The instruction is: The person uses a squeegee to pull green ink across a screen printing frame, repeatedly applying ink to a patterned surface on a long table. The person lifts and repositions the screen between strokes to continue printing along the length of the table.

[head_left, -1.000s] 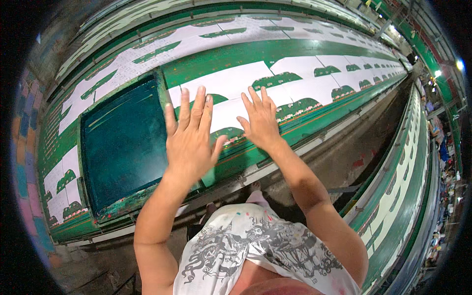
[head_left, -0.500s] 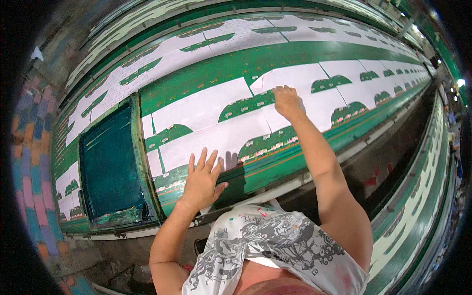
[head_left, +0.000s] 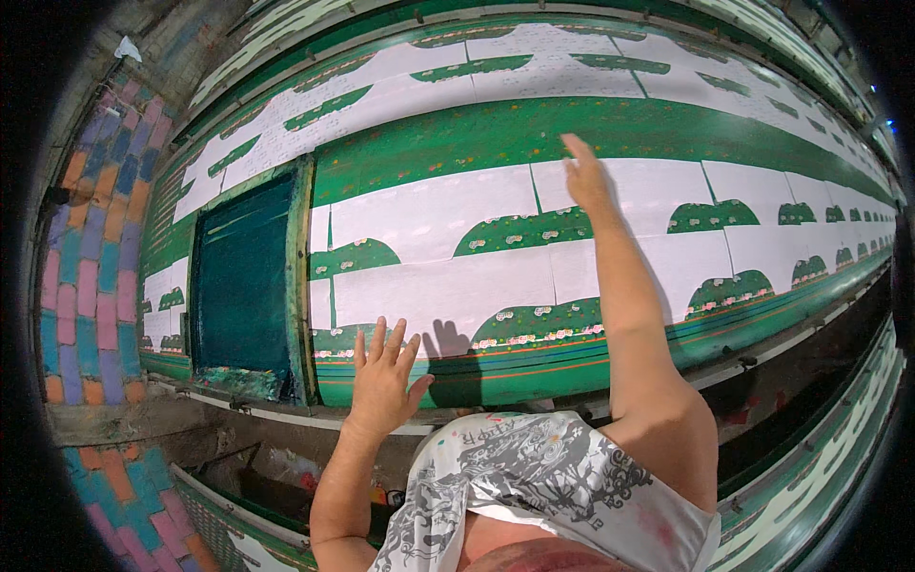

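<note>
White cut fabric pieces [head_left: 429, 214] lie flat in rows on a long green printing table [head_left: 419, 138]. Curved gaps between them show green strewn with small printed motifs. My right hand [head_left: 588, 181] reaches across the near rows, fingers stretched out over the upper edge of a white piece. Nothing shows in its grasp, and whether it touches the cloth I cannot tell. Closer to me, my left hand [head_left: 385, 372] is spread open above the table's near border, casting a shadow beside it. It holds nothing.
Left of the pieces, a dark framed printing screen [head_left: 243, 276] rests on the table. A metal rail [head_left: 381, 427] runs along the near edge. Further tables lie beyond and at lower right [head_left: 810, 467]. Coloured brick paving [head_left: 91, 286] covers the left side.
My right hand has moved away from the cloth's edge, and its fingers have straightened. The folded-back corner of the white piece now lies flat. My left hand stays spread. The view has turned slightly.
</note>
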Tool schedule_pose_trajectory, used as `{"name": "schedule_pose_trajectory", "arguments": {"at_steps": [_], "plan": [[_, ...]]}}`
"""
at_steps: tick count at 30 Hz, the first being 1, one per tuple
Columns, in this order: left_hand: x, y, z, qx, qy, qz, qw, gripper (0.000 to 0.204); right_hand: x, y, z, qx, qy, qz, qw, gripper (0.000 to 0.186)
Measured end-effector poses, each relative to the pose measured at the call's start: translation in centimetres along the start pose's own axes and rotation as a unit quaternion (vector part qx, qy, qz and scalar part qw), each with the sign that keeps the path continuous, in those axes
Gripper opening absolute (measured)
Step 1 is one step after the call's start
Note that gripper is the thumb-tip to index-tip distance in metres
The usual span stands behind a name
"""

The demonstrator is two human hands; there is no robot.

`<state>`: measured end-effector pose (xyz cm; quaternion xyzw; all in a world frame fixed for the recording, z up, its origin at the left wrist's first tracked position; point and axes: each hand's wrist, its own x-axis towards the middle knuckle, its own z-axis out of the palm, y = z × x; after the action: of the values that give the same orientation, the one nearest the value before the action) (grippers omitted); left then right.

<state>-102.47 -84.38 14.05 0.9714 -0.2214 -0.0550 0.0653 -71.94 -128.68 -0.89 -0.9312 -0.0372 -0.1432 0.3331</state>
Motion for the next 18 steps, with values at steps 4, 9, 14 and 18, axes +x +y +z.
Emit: {"name": "schedule_pose_trajectory", "arguments": {"at_steps": [4, 9, 14, 18], "plan": [[-0.2, -0.3, 0.5, -0.017, -0.014, -0.022, 1.000, 0.068, -1.7, 0.1, -1.0, -0.266, -0.008, 0.274, 0.924, 0.072], [0.5, -1.0, 1.1, -0.017, -0.012, -0.007, 1.000, 0.070, -2.7, 0.2, 4.4, -0.278, -0.057, 0.141, 0.949, 0.092], [0.0, -0.9, 0.2, 0.012, 0.004, -0.014, 1.000, 0.082, -1.1, -6.4, 7.8, -0.232, -0.091, 0.042, 0.968, 0.089], [-1.1, -3.9, 0.8, 0.052, 0.066, -0.064, 0.994, 0.091, -4.4, -14.6, 10.1, -0.227, -0.039, -0.088, 0.969, 0.083]]}}
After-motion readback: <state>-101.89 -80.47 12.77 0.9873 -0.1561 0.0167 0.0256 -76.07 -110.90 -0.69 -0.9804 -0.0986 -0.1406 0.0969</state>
